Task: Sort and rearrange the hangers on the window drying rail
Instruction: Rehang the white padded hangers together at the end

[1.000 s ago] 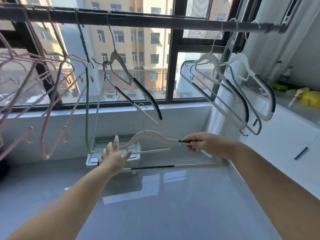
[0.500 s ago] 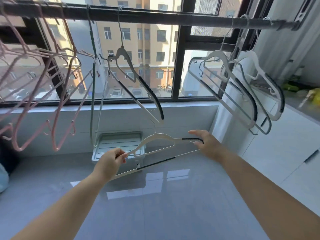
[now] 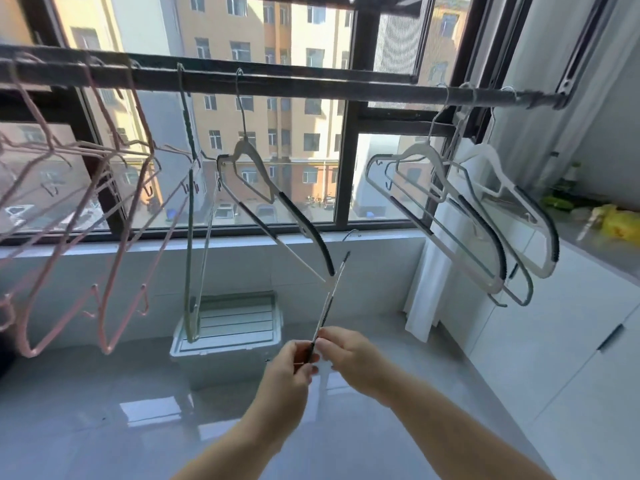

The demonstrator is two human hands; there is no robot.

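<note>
Hanger (image 3: 329, 301), slim, black-ribbed, edge-on, pinched by left hand (image 3: 287, 374), right hand (image 3: 351, 356)

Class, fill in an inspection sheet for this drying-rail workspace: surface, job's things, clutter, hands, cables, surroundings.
Surface: glossy grey surface, reflective.
Job's things: rail carries pink hangers at left, white hangers at right; held hanger is edge-on, off the rail.
Clutter: grey-green bin below rail; yellow item on counter.
Hands: left hand and right hand both grip the held hanger.
Cables: nothing seen.
Surroundings: window, buildings outside.
</note>
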